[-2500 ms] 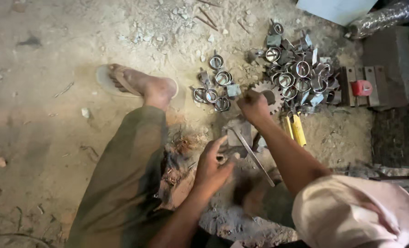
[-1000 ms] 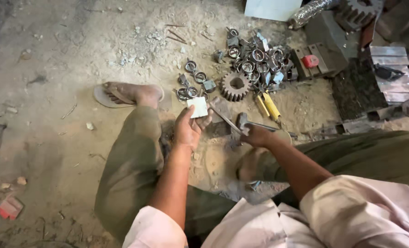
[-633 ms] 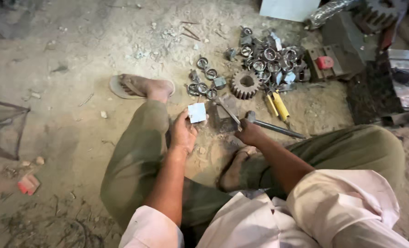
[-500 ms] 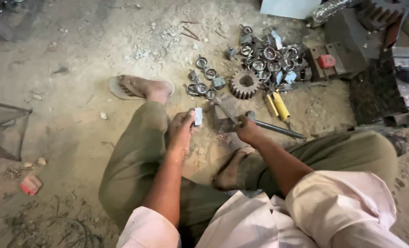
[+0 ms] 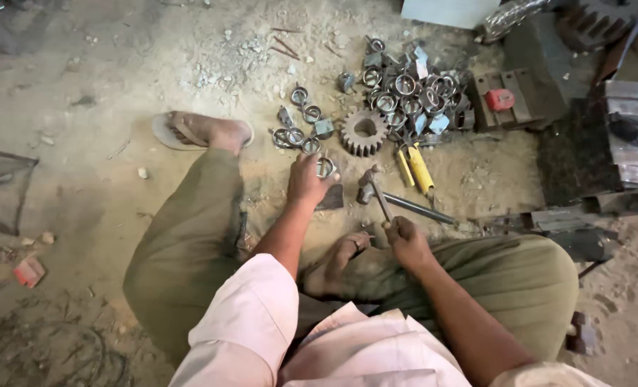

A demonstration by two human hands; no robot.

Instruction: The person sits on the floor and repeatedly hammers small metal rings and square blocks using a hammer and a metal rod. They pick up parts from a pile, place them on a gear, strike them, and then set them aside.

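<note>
I sit on a dusty floor with my legs folded. My left hand [image 5: 306, 179] holds a small metal ring [image 5: 325, 168] down near a dark flat block [image 5: 332, 198]. My right hand [image 5: 403, 240] grips the handle of a small hammer [image 5: 371, 192], whose head hangs just right of the ring. Beyond my hands lies a toothed gear wheel [image 5: 363, 132] and a heap of several metal rings and clamps [image 5: 412, 93].
A yellow-handled tool [image 5: 419, 167] and a grey metal rod [image 5: 419, 209] lie right of the hammer. A block with a red part [image 5: 500, 100] and dark metal scrap stand at the right. My sandalled foot [image 5: 203, 131] rests at the left. A few loose rings [image 5: 301, 115] lie near it.
My left hand has moved forward and down to the floor, now holding a ring where it earlier held a small pale piece. My right hand has drawn back with the hammer.
</note>
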